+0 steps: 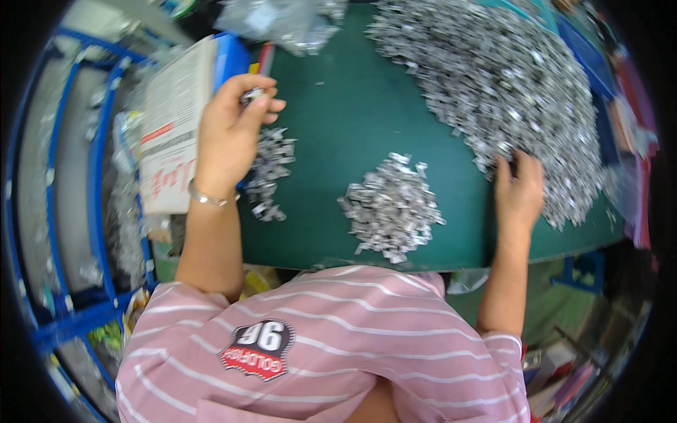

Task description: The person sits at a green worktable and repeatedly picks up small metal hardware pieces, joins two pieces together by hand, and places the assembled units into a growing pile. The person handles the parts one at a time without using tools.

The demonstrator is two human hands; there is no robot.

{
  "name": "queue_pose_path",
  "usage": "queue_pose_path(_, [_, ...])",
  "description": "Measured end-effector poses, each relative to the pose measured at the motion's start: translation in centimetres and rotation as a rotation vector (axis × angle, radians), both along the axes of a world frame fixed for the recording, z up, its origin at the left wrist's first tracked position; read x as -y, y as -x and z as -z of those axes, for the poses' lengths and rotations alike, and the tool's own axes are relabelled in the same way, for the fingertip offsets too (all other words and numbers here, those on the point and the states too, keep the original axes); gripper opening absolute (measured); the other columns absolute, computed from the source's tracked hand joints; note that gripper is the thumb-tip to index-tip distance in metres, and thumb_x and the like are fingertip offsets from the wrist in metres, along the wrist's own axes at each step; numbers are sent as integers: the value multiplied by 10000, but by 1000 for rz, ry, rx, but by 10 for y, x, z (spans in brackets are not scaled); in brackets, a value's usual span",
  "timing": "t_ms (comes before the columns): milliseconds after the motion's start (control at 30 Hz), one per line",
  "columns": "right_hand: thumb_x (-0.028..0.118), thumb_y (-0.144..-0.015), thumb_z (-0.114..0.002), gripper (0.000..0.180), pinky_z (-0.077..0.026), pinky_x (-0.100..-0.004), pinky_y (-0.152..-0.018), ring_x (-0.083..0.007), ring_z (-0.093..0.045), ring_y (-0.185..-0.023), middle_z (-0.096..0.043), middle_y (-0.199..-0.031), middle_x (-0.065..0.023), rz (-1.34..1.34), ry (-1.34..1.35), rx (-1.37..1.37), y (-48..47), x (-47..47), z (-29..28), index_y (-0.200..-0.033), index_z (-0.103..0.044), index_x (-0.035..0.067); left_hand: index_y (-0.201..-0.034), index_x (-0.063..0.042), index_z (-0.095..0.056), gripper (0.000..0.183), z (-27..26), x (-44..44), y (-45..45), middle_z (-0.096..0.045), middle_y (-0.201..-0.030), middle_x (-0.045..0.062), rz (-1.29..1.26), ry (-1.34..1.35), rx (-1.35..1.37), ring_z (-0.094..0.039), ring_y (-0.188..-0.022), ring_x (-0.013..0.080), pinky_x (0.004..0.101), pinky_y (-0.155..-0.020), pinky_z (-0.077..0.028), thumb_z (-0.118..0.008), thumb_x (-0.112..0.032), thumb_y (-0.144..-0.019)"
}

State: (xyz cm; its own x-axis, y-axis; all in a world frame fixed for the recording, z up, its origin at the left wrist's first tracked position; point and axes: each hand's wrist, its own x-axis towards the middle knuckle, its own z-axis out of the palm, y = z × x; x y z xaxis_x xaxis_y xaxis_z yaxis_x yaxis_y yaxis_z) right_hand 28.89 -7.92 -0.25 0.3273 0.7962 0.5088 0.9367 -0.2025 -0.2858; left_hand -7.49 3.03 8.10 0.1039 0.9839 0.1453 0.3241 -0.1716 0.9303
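Observation:
My left hand (pixel 232 119) is raised over the table's left side, fingers curled around a few small metal pieces (pixel 252 95). Just below it lies a small heap of metal pieces (pixel 268 172), partly covered by the hand and wrist. My right hand (pixel 521 187) reaches into the near edge of a large pile of small silvery metal parts (pixel 508 95). Its thumb and fingertips touch the pile; whether a piece is pinched between them cannot be made out. Between the hands, close to the front edge, sits a medium heap of the same parts (pixel 394 209).
The green table (pixel 338 121) carries all the heaps. At left stand a printed carton (pixel 172 132) and a blue box (pixel 231 58). Clear plastic bags (pixel 280 21) lie at the back. A blue tray (pixel 587 55) borders the large pile. Blue metal racking (pixel 98 174) rises at far left.

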Motion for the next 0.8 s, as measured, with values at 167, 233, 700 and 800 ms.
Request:
queue_pose_path(167, [138,-809,-756,216,-515,-403,-723,-310,-644,-793,-656,-888,-131,-1,41,-94,-9,2,2,-959,-664,13,-910,24,-620,179,15,8,20,-629,-948,210,115,-324,-784,-617,-918,409,445,-822,-509,-541,123,-784])
queue_pose_path(233, [121,-794,-751,221,-520,-395,-724,-293,-648,-785,-660,-893,-129,23,41,-181,-8,3,0,-962,-665,8,-914,35,-625,222,34,10,18,-628,-962,220,175,-268,-817,-618,-928,410,445,-831,-510,-523,147,-751])
queue_pose_path(700, [-139,-792,-650,222,-563,-258,-797,-148,-645,-922,-580,-1110,-81,-395,-236,-1179,36,29,-8,-986,-660,-31,-1092,1,-650,219,38,51,-88,-669,-1030,97,429,177,-21,-671,-867,155,280,-734,-547,-653,-11,-873])
queue_pose_path(800, [-114,-794,-655,165,-564,-253,-748,-148,-651,-883,-628,-1032,-90,-353,-197,-1012,44,28,-13,-920,-691,-13,-1140,-2,-641,260,35,60,-123,-669,-1033,59,522,202,27,-643,-882,101,235,-735,-520,-652,2,-881])
